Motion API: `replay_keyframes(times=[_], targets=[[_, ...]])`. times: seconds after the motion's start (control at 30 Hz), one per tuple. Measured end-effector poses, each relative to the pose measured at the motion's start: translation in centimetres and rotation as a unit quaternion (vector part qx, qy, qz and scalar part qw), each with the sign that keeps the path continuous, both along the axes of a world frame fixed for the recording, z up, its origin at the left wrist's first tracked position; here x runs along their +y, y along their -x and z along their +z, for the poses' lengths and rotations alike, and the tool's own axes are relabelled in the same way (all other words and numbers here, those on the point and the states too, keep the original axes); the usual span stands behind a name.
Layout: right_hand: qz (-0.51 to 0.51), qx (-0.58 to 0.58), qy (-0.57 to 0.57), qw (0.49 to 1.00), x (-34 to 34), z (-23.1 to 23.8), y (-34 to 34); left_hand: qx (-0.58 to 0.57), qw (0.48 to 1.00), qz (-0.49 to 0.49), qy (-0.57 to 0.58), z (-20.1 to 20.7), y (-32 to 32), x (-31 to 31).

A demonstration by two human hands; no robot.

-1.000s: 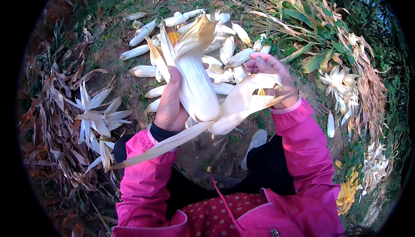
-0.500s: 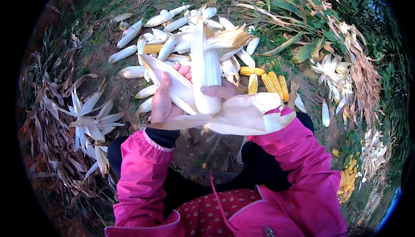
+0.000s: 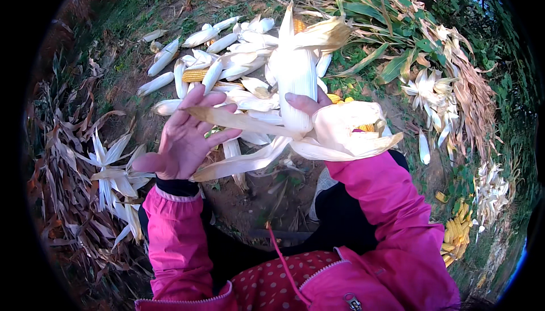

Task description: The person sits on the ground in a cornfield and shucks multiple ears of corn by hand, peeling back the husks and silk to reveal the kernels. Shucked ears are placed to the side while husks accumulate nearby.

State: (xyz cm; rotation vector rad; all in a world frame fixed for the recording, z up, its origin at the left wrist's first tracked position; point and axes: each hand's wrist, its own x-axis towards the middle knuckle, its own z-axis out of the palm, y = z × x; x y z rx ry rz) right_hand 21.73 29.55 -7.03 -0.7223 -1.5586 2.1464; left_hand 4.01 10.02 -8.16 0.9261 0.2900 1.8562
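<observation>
An ear of corn [image 3: 297, 87], wrapped in pale inner husk, stands nearly upright in front of me with its tip pointing away. My right hand [image 3: 309, 104] grips it from the right, thumb across its front; loosened husk covers part of that hand. Peeled husk leaves [image 3: 250, 160] fan out from the ear's base to the left and right. My left hand [image 3: 190, 135] is open with fingers spread, palm turned up, beside a long husk strip [image 3: 241, 121] that passes over its fingertips. Whether the strip touches the fingers I cannot tell.
Beyond my hands lies a pile of ears in white husk [image 3: 244, 50], with a bare yellow cob [image 3: 196, 75] among them. Dry husks [image 3: 116, 163] lie at left, cut stalks [image 3: 363, 13] at far right, and more yellow cobs [image 3: 457, 231] at lower right.
My left hand has let go of a husk leaf and opened, moving left. That leaf now hangs away from the ear. The ear has shifted right in my right hand.
</observation>
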Motion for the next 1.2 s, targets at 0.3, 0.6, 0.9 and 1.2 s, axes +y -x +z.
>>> replay_keyframes(times=[0.3,0.6,0.9,1.2], targets=[[0.100,-0.039,-0.159,0.981,-4.0,-0.8,0.4,0.112,0.905,0.301,0.280,-0.1,-2.2,2.0],[0.151,-0.059,-0.187,0.969,-5.4,-2.5,0.3,0.072,0.885,0.348,0.299,-1.9,-2.4,2.6],[0.155,-0.049,-0.182,0.970,-5.3,-2.1,0.4,0.055,0.873,0.386,0.292,-1.2,-2.6,2.7],[0.168,-0.049,-0.218,0.960,-5.2,-2.5,0.0,0.153,0.818,0.496,0.249,-1.7,-2.3,2.7]])
